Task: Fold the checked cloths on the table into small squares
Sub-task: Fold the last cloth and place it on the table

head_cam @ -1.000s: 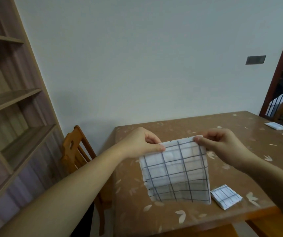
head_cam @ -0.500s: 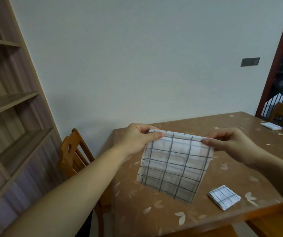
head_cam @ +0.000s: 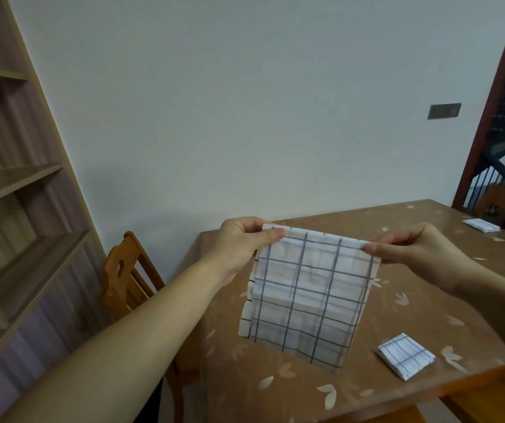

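Two hands up: left hand point(head_cam: 242, 239) and right hand point(head_cam: 413, 251) each pinch a top corner of the white cloth with dark grid lines point(head_cam: 306, 294), hanging above the brown leaf-patterned table point(head_cam: 428, 300). One small folded checked square point(head_cam: 405, 355) lies near the front edge, another folded white piece point(head_cam: 481, 225) far right. This cloth looks part-folded, folds left.
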Demonstrator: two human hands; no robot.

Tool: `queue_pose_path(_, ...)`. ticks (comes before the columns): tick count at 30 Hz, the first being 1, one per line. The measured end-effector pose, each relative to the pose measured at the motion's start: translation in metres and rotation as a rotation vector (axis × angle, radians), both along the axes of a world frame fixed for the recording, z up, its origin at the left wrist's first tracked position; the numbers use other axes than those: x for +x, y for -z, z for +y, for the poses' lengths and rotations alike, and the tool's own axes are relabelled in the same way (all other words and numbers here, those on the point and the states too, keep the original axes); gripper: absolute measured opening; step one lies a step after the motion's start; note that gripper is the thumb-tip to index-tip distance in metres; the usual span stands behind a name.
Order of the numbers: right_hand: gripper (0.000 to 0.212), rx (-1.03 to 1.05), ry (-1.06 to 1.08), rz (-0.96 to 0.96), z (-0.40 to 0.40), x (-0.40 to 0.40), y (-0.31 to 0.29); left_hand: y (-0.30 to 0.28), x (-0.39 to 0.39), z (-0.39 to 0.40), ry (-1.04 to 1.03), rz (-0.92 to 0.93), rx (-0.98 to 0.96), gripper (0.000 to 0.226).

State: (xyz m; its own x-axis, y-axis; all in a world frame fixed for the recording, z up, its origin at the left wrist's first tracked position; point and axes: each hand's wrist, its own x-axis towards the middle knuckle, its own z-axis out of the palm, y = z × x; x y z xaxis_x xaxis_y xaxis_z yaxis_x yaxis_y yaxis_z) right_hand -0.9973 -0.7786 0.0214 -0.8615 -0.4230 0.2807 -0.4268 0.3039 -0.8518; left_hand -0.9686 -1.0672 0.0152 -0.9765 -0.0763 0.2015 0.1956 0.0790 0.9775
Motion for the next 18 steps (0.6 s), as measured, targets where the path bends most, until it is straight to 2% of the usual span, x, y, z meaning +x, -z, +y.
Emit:
queue_pose_path(6, 0.034, 0.052, 0.023, 0.043, -0.007, -0.009, -0.009, -0.006, -0.011, -0.010, 0.044, -0.003, 0.103, 0.012)
queue_pose_path(9, 0.030, -0.059, 0.075, 0.065, -0.017, -0.008, -0.017, -0.013, -0.021, -0.018, 0.020, 0.036, 0.066, 0.013)
queue_pose_path(13, 0.018, -0.193, 0.170, 0.112, -0.029, -0.009, -0.037, -0.030, -0.025, -0.028, 0.172, 0.073, -0.205, 0.011)
queue_pose_path(16, 0.040, -0.147, 0.156, 0.150, -0.039, -0.010, -0.048, -0.045, -0.026, -0.025, 0.292, 0.073, -0.548, 0.008)
queue_pose_path(18, 0.029, -0.095, 0.125, 0.175, -0.050, -0.007, -0.051, -0.053, -0.024, -0.013, 0.327, 0.068, -0.659, 0.004)
